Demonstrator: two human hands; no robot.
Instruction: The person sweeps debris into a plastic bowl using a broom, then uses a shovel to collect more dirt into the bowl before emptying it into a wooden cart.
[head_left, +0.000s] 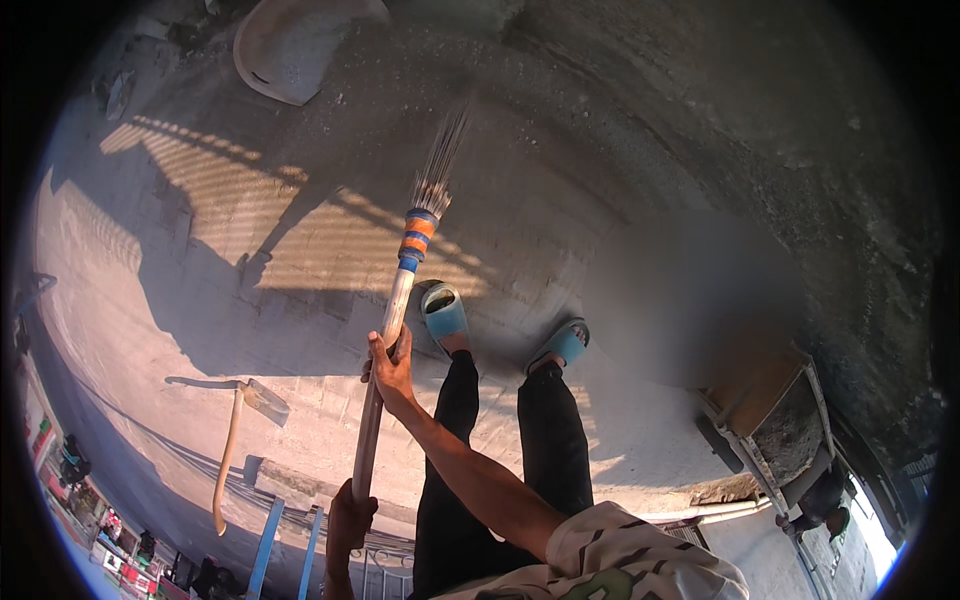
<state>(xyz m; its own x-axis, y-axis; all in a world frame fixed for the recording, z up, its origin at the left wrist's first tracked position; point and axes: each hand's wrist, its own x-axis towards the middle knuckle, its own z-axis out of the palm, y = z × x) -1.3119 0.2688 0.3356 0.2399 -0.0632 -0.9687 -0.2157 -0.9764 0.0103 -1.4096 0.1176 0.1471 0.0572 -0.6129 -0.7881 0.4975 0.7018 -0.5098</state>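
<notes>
I hold a broom with a pale wooden handle (pixel 385 345), blue and orange bands (pixel 416 238) and thin stiff bristles (pixel 440 160) that touch the concrete floor (pixel 300 250) ahead of me. My right hand (pixel 390 365) grips the handle around its middle. My left hand (pixel 350 518) grips the handle's near end, low in the view. The broom slants from lower left up to the right. Beside the handle stand my feet in blue slippers (pixel 445 315) (pixel 565 345), below black trousers.
A hoe with a curved wooden handle (pixel 228 455) lies on the floor at the left. A pale round pan (pixel 290 45) sits at the top. A wheelbarrow (pixel 770 420) holding grey material stands at the right. Blue bars (pixel 270 540) rise near the lower left.
</notes>
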